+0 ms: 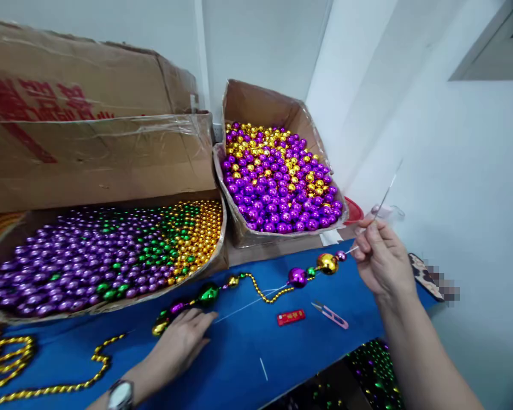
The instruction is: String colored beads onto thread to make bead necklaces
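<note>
My right hand (382,256) is raised at the right, its thumb and fingers pinching a long thin needle (383,199) that points up. White thread (354,248) runs from this hand into a bead strand. The strand carries a small purple bead (341,255), a large gold bead (327,263), a purple bead (297,277) and a large green bead (208,293). A chain of tiny gold beads (263,291) loops in its middle. My left hand (183,339) lies over the strand's left end, fingers stretched out, partly hiding it.
Pink-handled thread snips (331,315) and a red packet (290,317) lie on the blue table (231,364). Behind stand a box of small beads (226,239) and a box of larger beads (239,236). Gold bead chain (47,391) lies at left; a phone-like patterned object (425,276) at right.
</note>
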Demonstrator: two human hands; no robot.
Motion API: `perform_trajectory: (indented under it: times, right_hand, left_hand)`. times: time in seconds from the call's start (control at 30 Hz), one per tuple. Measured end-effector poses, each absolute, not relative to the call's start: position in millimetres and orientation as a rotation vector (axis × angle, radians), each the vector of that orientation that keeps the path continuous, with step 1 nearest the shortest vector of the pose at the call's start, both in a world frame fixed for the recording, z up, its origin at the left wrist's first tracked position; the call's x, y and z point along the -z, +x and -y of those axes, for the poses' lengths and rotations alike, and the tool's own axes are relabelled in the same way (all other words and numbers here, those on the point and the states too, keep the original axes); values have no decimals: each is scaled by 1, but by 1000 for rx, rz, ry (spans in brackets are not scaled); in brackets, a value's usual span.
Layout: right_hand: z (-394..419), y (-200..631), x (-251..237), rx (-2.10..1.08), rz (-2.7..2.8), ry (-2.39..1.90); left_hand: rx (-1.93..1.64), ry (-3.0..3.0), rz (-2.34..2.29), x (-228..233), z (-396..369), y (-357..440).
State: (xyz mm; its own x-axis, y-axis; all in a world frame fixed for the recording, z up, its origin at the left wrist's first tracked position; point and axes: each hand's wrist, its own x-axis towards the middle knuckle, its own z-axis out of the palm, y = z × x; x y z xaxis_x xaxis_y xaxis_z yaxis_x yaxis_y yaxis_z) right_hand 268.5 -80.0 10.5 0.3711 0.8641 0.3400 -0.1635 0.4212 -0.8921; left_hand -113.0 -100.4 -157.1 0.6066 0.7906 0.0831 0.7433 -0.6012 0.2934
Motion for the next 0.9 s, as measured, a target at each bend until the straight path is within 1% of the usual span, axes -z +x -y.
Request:
perform_trajectory:
  times: [0.1,0.17,0.27,0.33,0.4,0.47,0.57,0.63,0.73,0.83,0.9]
  right_hand:
    - [74,294,-4,-718,898,-889]
    - [74,299,-2,-690,873,-887]
    - [81,283,-2,-737,905,-912]
    - [89,258,-4,-832,994,-943]
    - [97,229,-6,-946,1090,-957]
    - [103,199,-5,-1056,1158,-952]
    - [107,165,0,-1186,1273,-941]
    - [108,155,5,-1209,1354,-954]
    - [104,166,8,-1135,1305,-992]
    - [92,210,2,-985,1058,-907]
    - [80,249,-4,-895,901,-864]
  left_hand:
    - [-314,2614,-1393,164,99,-148]
    - [-244,2649,-1467,167,98,-165]
    - [-109,2698,-1473,163,95,-174]
    - [-127,2675,-1416,148,96,-163]
    - [-278,2563,-1343,123,99,-138]
    - [-527,2369,-1220,91,104,-102]
    - [-844,2082,-923,48,107,-43]
    - [-916,1944,-792,35,106,-15]
    - [-796,1929,-795,44,101,3]
    - [-692,2213,-951,74,99,-1]
    - [-541,2434,-1091,96,100,-8]
